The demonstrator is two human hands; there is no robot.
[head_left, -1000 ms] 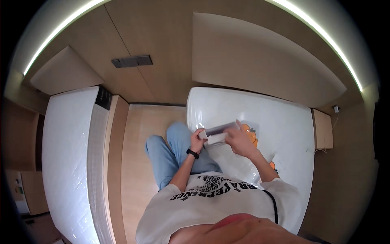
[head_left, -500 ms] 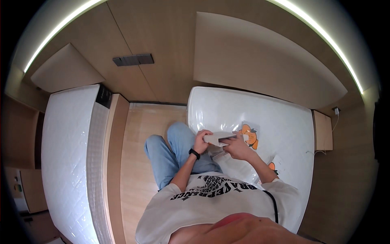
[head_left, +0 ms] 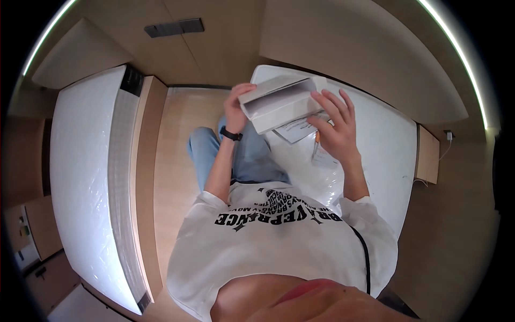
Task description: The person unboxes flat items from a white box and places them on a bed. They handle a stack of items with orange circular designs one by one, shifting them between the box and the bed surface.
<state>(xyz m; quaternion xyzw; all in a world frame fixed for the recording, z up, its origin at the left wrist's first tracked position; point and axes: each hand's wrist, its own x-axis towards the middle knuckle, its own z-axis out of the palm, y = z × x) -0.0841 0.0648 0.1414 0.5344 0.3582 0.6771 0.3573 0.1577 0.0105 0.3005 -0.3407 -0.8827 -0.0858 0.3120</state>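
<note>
My left hand [head_left: 236,104] grips the left end of a white open carton [head_left: 287,110], its fingers over the far edge. The carton is raised above the mattress and tilted so that its long opening shows a grey, shaded inside. At its right end is my right hand [head_left: 338,126], fingers spread and stretched out, fingertips at the carton's edge. Partly hidden below the carton is a printed white sheet [head_left: 295,130]. Beside it, near my right wrist, a clear packet with an orange print [head_left: 323,154] lies on the mattress.
I sit on a plastic-wrapped white mattress [head_left: 381,145]. Across the wooden floor [head_left: 177,129] on the left stands another wrapped mattress [head_left: 83,177] on a wooden base [head_left: 147,161]. A small wooden cabinet [head_left: 427,155] and a plugged-in white charger [head_left: 449,136] are at the right.
The carton has risen and turned, so its opening now faces me. My right hand has drawn back from its opening, with fingers spreading. The printed sheet now shows below it.
</note>
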